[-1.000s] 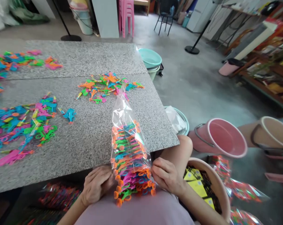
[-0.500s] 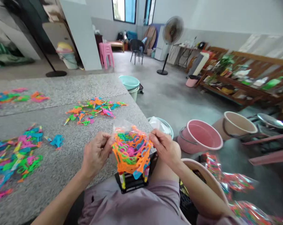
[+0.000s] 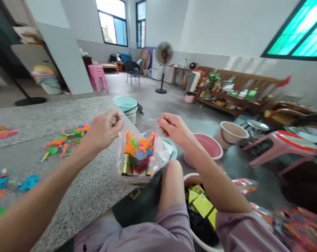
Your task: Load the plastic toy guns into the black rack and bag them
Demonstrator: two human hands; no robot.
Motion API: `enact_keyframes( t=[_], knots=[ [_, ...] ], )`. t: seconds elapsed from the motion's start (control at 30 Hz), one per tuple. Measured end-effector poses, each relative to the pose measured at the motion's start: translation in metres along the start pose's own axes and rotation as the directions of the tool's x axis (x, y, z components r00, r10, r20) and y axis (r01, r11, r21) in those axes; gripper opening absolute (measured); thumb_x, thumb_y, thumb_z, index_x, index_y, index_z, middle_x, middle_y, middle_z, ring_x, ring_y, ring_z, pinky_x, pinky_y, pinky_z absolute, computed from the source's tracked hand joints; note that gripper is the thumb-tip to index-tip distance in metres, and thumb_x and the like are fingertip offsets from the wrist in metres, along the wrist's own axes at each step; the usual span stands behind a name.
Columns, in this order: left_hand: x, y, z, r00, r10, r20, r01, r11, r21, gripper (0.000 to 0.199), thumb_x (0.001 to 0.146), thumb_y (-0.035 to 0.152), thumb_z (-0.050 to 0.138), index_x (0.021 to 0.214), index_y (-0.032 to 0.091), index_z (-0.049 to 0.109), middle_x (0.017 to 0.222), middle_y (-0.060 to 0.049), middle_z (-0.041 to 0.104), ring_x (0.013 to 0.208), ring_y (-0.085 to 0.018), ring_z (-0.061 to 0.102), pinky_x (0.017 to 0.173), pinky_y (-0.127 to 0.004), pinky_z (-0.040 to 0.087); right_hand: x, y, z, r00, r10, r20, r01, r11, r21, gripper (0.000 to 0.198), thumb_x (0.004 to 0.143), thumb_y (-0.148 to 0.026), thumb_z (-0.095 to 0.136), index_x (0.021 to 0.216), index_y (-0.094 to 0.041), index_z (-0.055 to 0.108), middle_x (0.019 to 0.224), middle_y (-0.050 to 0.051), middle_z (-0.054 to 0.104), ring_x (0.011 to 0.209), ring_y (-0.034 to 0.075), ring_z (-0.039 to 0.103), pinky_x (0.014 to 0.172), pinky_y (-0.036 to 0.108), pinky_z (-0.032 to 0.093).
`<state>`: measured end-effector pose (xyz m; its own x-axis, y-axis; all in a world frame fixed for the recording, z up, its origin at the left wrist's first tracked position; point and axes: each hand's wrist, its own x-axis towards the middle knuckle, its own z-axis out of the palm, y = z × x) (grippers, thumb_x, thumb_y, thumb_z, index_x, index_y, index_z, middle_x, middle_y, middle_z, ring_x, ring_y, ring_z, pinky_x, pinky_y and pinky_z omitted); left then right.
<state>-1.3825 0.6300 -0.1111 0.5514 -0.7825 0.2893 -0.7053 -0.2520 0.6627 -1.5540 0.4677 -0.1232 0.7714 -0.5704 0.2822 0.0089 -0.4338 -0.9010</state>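
Left hand (image 3: 104, 128): pinching a clear bag (image 3: 121, 159) by its top
Right hand (image 3: 176, 128): apart, pinching the opposite side
Bag: colourful plastic pieces (image 3: 139, 153) stacked inside
Tabletop (image 3: 92, 185): loose pieces (image 3: 57, 141) scattered

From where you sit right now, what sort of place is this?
Probably a home living area doubling as a workspace: there's a wooden bench, a standing fan, and colourful plastic pieces lying on a speckled table.

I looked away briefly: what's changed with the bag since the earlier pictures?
The clear bag, earlier stretching lengthwise away from the person, has been turned upright and raised; the left hand and right hand shifted from its sides to grip its upper edges. The loose plastic pieces on the tabletop stayed put.
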Motion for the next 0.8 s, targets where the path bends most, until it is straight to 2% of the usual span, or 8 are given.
enact_keyframes(
  t=[0.27,0.4,0.47,0.57,0.63,0.7,0.73,0.8],
  knots=[
    [0.038,0.066,0.03,0.913,0.407,0.037,-0.404,0.912,-0.077,0.04,0.087,0.054,0.055,0.082,0.014,0.058,0.051,0.01,0.048,0.041,-0.003,0.044,0.057,-0.021,0.037,-0.033,0.0,-0.082,0.998,-0.047,-0.037,0.049,0.997,0.055,0.029,0.106,-0.034,0.04,0.08,-0.022,0.039,0.073,-0.006,0.057,0.05,0.005,0.041,0.046,0.021,0.025],
    [0.046,0.117,0.074,0.857,0.515,-0.012,-0.511,0.848,-0.143,0.04,0.09,0.053,0.056,0.088,0.013,0.059,0.058,0.009,0.05,0.045,-0.003,0.047,0.064,-0.03,0.044,-0.064,-0.016,-0.125,0.996,-0.079,-0.038,0.071,0.982,-0.174,0.029,0.09,-0.04,0.07,0.098,-0.021,0.049,0.064,-0.012,0.042,0.052,0.005,0.037,0.05,0.02,0.026],
    [0.04,0.142,0.102,0.801,0.597,0.027,-0.573,0.78,-0.251,0.037,0.092,0.05,0.056,0.088,0.013,0.059,0.06,0.009,0.052,0.048,-0.006,0.053,0.064,-0.028,0.045,-0.083,-0.022,-0.142,0.999,-0.04,0.036,0.05,0.925,-0.376,0.043,0.078,-0.034,0.082,0.107,-0.017,0.055,0.062,-0.013,0.036,0.055,0.004,0.033,0.053,0.019,0.025],
    [0.027,0.165,0.149,0.631,0.755,0.176,-0.576,0.608,-0.546,0.032,0.09,0.048,0.06,0.085,0.017,0.058,0.058,0.007,0.055,0.047,-0.008,0.055,0.053,-0.021,0.04,-0.111,-0.013,-0.171,0.996,0.085,-0.021,-0.079,0.774,-0.629,0.021,0.084,-0.029,0.072,0.088,-0.009,0.066,0.057,-0.011,0.032,0.057,0.004,0.028,0.054,0.021,0.022],
    [0.026,0.158,0.18,0.491,0.808,0.325,-0.487,0.564,-0.667,0.038,0.085,0.055,0.065,0.101,0.021,0.06,0.067,0.004,0.063,0.055,-0.013,0.061,0.051,-0.023,0.045,-0.134,0.003,-0.191,0.983,0.133,-0.13,-0.186,0.717,-0.671,0.026,0.089,-0.028,0.061,0.074,-0.008,0.066,0.057,-0.009,0.035,0.058,0.005,0.03,0.056,0.021,0.023],
    [0.034,0.128,0.211,0.405,0.755,0.516,-0.467,0.656,-0.593,0.065,0.079,0.068,0.063,0.126,0.024,0.052,0.092,-0.002,0.071,0.077,-0.02,0.07,0.066,-0.03,0.056,-0.161,0.023,-0.21,0.96,0.193,-0.201,-0.278,0.708,-0.649,0.027,0.089,-0.026,0.056,0.071,-0.009,0.066,0.058,-0.007,0.04,0.059,0.006,0.035,0.057,0.021,0.025],
    [0.04,0.105,0.226,0.409,0.662,0.628,-0.515,0.735,-0.44,0.072,0.079,0.074,0.056,0.132,0.025,0.048,0.103,-0.003,0.072,0.088,-0.022,0.071,0.075,-0.032,0.057,-0.174,0.034,-0.219,0.946,0.233,-0.226,-0.324,0.701,-0.635,0.026,0.087,-0.026,0.055,0.07,-0.009,0.066,0.058,-0.007,0.041,0.06,0.007,0.036,0.057,0.021,0.026],
    [0.053,0.05,0.252,0.516,0.451,0.728,-0.582,0.808,-0.088,0.073,0.082,0.076,0.037,0.133,0.024,0.049,0.117,-0.007,0.071,0.107,-0.026,0.068,0.092,-0.037,0.055,-0.198,0.055,-0.232,0.914,0.301,-0.272,-0.406,0.664,-0.628,0.025,0.085,-0.027,0.054,0.069,-0.011,0.066,0.057,-0.006,0.043,0.058,0.008,0.038,0.056,0.021,0.026]
  ],
)
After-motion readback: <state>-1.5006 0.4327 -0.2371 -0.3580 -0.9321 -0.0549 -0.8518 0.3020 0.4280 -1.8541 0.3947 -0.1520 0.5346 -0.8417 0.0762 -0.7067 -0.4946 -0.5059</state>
